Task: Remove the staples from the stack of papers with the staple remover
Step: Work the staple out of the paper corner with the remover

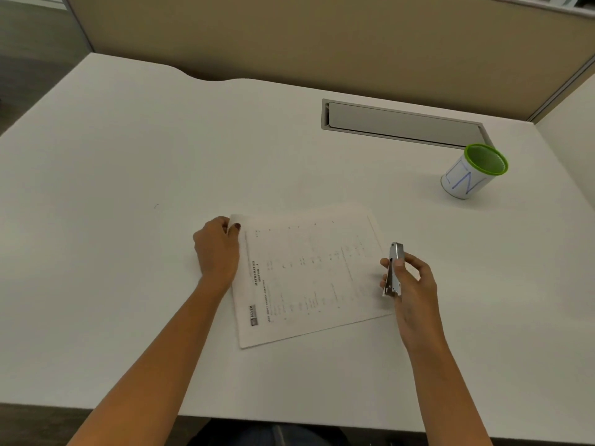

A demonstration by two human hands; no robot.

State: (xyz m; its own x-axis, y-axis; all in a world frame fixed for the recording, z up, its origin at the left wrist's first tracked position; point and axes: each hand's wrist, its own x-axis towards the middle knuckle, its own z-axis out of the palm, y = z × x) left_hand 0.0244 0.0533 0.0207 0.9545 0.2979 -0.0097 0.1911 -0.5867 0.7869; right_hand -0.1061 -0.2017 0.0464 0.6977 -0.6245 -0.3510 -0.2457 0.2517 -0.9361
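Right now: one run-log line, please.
left hand: pinches paper stack corner | right hand: holds staple remover by stack's opposite edge | cup: upright, far right

Top sheet of the papers [309, 278] reads MATHEMATICS, with SECTION - A right under it; the rest is too blurry for me. The cup [467, 180] beyond the papers' far right corner has IN scrawled in blue.

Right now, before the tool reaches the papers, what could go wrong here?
1. The left hand pinches only one curled corner of the papers; the rest lies free on the desk, so the stack may slide or that corner may tear.
2. The right hand grips the staple remover with fingers along its metal edges; they could get nipped.
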